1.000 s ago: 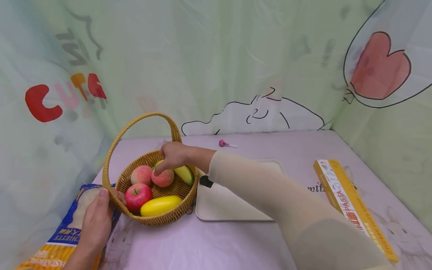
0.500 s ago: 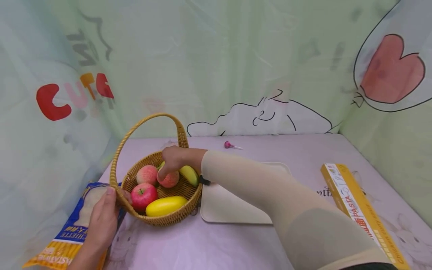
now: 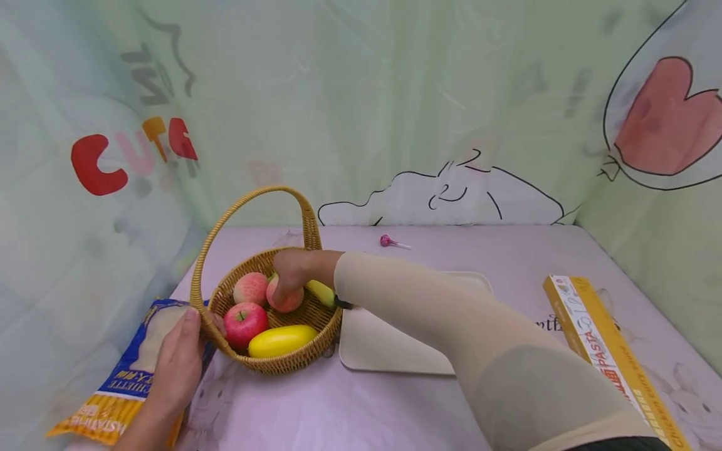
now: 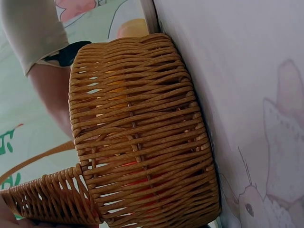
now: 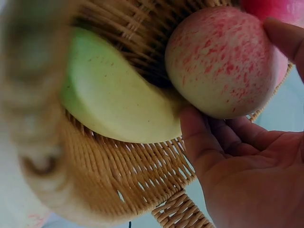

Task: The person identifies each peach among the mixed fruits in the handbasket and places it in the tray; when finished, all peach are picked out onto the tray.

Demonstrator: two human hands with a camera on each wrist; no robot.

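A wicker basket [image 3: 282, 364] with a tall arched handle stands on the table. My left hand [image 3: 179, 357] grips it where the handle meets the near left rim; its wall [image 4: 142, 128] fills much of the left wrist view. My right hand [image 3: 290, 269] reaches inside and holds a speckled pink peach [image 5: 223, 66], thumb on one side and fingers on the other. A green-yellow banana [image 5: 123, 99] lies beside those fingers. Also in the basket are a second peach [image 3: 250, 288], a red apple [image 3: 246, 322] and a smooth, oblong yellow fruit [image 3: 283, 341].
A blue and yellow pasta bag [image 3: 126, 382] lies left, partly under my left forearm. Right of the basket is a pale tray [image 3: 389, 351], partly hidden by my right sleeve. A lollipop [image 3: 386, 240] lies at the back, a long yellow pasta box [image 3: 609, 357] far right.
My right hand has lowered onto the peach and closed its fingers round it. The whole scene has shifted rightward in the head view; my left hand keeps its grip on the basket.
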